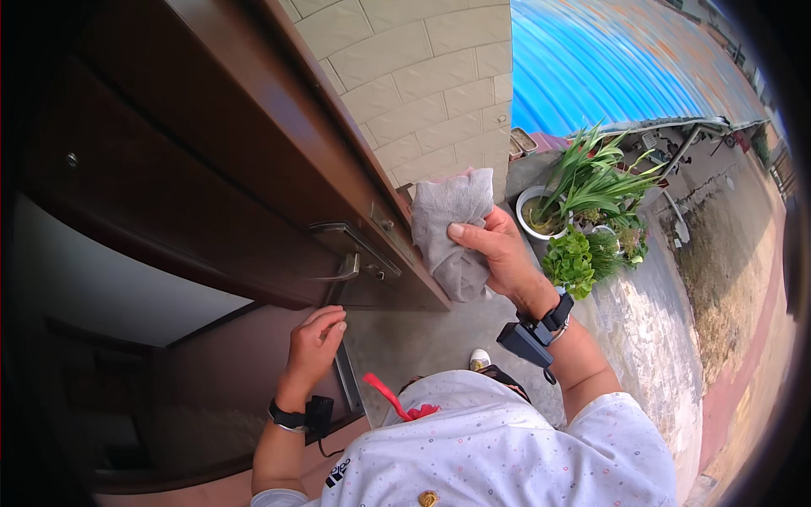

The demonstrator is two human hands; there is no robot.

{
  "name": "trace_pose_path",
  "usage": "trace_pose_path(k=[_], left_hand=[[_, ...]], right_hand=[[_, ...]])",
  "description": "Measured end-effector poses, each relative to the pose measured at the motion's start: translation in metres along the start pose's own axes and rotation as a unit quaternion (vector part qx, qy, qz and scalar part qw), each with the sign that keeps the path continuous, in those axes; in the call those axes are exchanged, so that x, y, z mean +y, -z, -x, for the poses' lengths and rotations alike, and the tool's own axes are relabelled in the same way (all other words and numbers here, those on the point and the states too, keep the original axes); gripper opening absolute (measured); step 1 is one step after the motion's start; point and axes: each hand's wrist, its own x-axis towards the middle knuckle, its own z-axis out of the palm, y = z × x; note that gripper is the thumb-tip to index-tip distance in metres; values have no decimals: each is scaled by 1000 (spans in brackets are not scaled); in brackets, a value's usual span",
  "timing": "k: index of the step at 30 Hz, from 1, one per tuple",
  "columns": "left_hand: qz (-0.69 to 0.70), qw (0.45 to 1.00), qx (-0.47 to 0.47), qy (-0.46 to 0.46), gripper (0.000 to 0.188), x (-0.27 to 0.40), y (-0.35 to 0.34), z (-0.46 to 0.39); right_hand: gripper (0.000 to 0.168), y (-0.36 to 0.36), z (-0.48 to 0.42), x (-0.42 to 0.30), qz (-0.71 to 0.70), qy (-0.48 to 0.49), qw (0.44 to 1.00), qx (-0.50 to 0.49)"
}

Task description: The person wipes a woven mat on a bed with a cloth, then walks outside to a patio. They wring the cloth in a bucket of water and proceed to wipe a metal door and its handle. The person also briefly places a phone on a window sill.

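My right hand [507, 253] grips a folded grey cloth [451, 222], thumb on top and fingers behind it. The cloth hangs close to the edge of a dark brown door [266, 158]; whether it touches the door cannot be told. A metal lever handle [348, 267] on a long plate sits on the door face, with a latch plate [388, 225] along the door's edge. My left hand [318, 342] is below the handle, apart from it, holding nothing, its fingers loosely bent.
A pale tiled wall [418, 76] stands behind the door. To the right are a white pot [529, 215] with long-leaved plants [602, 174] and leafy greens [569, 256]. Beyond them lies a blue corrugated roof [583, 70]. Concrete floor [412, 342] runs beneath; a dark doorway [203, 386] is at left.
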Motion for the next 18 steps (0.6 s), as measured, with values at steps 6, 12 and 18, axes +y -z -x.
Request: trace_pose_path(k=[6, 12, 18], left_hand=[[-254, 946, 134, -151, 23, 23, 6, -43], [-288, 935, 68, -196, 21, -19, -9, -72], [-284, 930, 102, -208, 22, -11, -20, -72]], right_hand=[[30, -53, -46, -51, 225, 283, 928, -84], [30, -109, -127, -78, 443, 560, 694, -93], [41, -90, -150, -3, 379, 475, 792, 57]])
